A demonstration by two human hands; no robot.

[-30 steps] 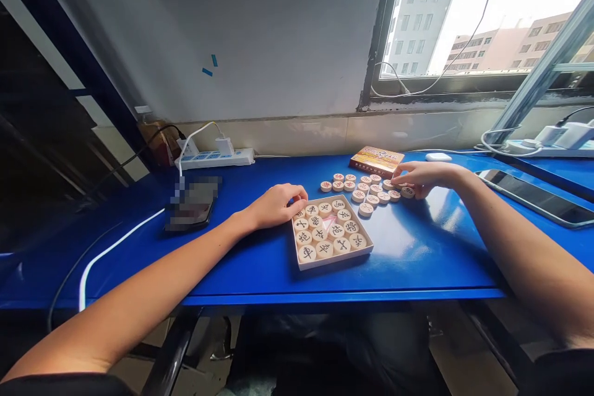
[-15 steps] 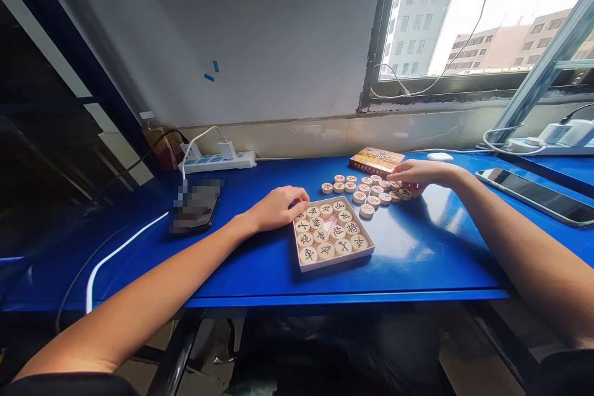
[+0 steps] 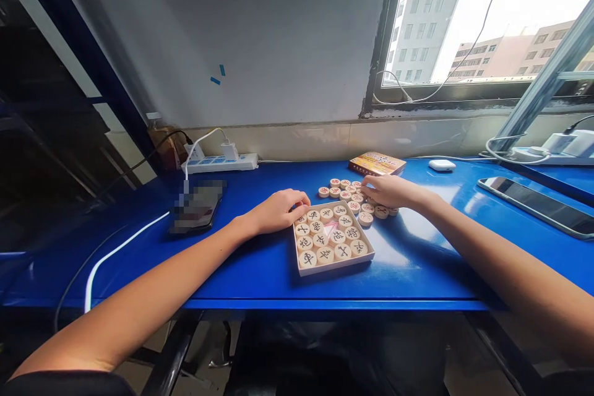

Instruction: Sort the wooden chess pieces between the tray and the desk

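A shallow white box [image 3: 331, 269] on the blue table [image 3: 417, 260] holds several round wooden chess pieces [image 3: 325, 238] with black characters. My left hand [image 3: 277, 211] rests curled against the box's far left corner, fingertips on its rim. Several loose pieces with red characters [image 3: 338, 188] lie in rows behind the box. My right hand [image 3: 388, 190] lies over the right part of those rows, fingers bent down onto them; whether it holds a piece is hidden.
The box lid [image 3: 377, 164] lies at the back by the wall. A dark phone [image 3: 195, 213] with a white cable sits left, a power strip [image 3: 221, 162] behind it. A white earbud case [image 3: 442, 165] and a large phone [image 3: 541, 215] lie to the right.
My right hand has moved left along the loose pieces, from their right end to just behind the box. My left hand has stayed at the box corner.
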